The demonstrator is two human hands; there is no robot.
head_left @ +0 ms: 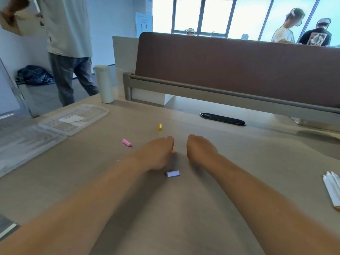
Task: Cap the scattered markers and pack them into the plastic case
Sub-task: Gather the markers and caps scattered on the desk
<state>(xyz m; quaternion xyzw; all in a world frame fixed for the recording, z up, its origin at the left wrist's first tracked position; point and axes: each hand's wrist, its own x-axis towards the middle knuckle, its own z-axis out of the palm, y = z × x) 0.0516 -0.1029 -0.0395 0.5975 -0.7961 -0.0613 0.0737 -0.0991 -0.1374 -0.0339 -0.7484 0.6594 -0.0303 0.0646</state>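
Observation:
My left hand (pixel 158 153) sits curled on the middle of the table, and a small orange cap (pixel 173 151) peeks out at its fingertips. Just to its right, my right hand (pixel 199 150) is curled too, its back to the camera, so anything inside it is hidden. Loose caps lie around them: a yellow cap (pixel 160 127) beyond the hands, a pink cap (pixel 127 143) to the left, and a lilac cap (pixel 173 173) near my left wrist. Several white markers (pixel 332 188) lie at the right edge. The clear plastic case (pixel 55 126) lies open at the left.
A white cylinder (pixel 105 83) stands at the back left of the table. A brown desk divider (pixel 239 70) runs along the far side, with a black cable port (pixel 222 119) before it. A person walks past the table's left corner, and others stand beyond the divider.

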